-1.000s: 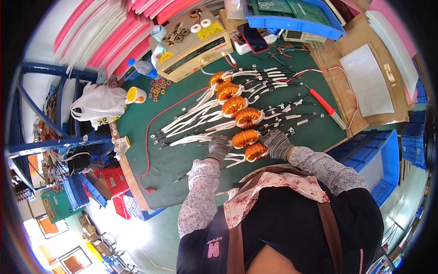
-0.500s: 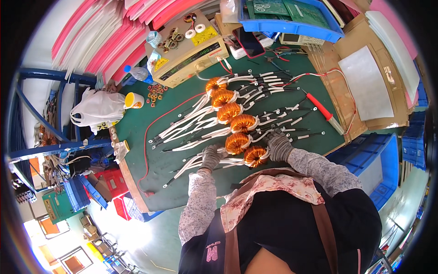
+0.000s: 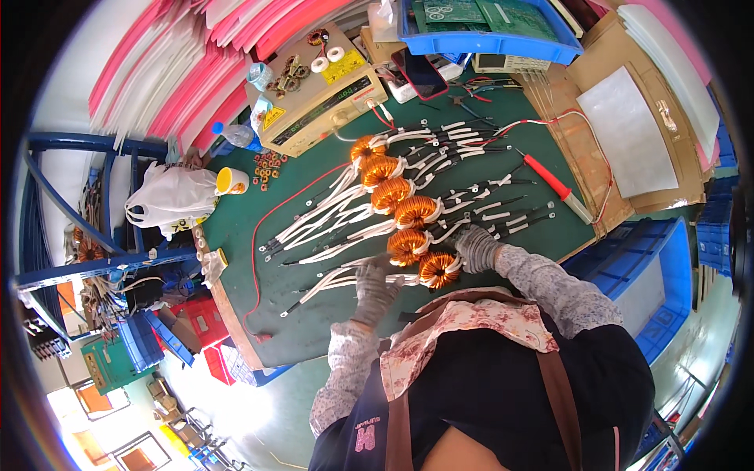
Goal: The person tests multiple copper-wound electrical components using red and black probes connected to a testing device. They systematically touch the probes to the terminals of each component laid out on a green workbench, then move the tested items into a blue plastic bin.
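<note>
Pink and white sheets (image 3: 157, 74) stand stacked behind the workbench as the head view shows it, with a blue metal rack (image 3: 102, 263) at left and a blue crate (image 3: 671, 275) beyond the right edge. Across the green tabletop (image 3: 310, 162) sit a cream bench instrument (image 3: 318, 122), a white plastic bag (image 3: 169, 196), a yellow cup (image 3: 228, 181) and a red probe (image 3: 547, 177). Copper-wound coils (image 3: 415, 212) form a slanting row mid-table, white and black leads (image 3: 338, 253) fanning out either side. Near the two lowest coils, the gloved left hand (image 3: 375, 290) lies over leads, while the gloved right hand (image 3: 475, 250) curls beside them opposite; whether either pinches anything cannot be told.
</note>
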### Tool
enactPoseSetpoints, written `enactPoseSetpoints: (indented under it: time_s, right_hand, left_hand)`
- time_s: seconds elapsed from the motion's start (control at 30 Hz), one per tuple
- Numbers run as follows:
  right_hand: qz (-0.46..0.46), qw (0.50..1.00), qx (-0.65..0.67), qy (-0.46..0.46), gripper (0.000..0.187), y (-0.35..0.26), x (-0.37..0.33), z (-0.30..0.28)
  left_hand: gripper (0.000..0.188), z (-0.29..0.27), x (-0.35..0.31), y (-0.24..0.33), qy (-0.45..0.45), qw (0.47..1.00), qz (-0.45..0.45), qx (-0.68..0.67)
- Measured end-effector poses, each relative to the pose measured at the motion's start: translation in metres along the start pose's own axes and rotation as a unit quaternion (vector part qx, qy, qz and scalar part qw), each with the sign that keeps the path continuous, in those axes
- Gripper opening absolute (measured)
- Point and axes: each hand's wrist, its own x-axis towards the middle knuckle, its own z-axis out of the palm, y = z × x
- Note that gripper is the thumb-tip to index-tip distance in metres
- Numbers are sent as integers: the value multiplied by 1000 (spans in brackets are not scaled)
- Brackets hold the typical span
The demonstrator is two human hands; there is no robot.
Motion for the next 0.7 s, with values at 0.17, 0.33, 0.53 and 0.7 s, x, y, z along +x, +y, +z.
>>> enactPoseSetpoints:
  time_s: [0.17,0.33,0.53,0.7]
  right_hand:
    - [84,959,268,42,26,16,-1,-82]
    - [236,938,38,251,33,101,44,-73]
    - [214,966,0,144,48,99,71,-59]
    - [278,953,-11,124,52,92,65,-45]
  left_hand:
    - [56,18,-33,-2,-81,997,-7,-14]
    - [57,36,-21,-15,-127,988,-88,-6]
    - [56,41,-10,-22,-160,978,-133,0]
    - [56,46,-11,-21,-140,981,-134,-5]
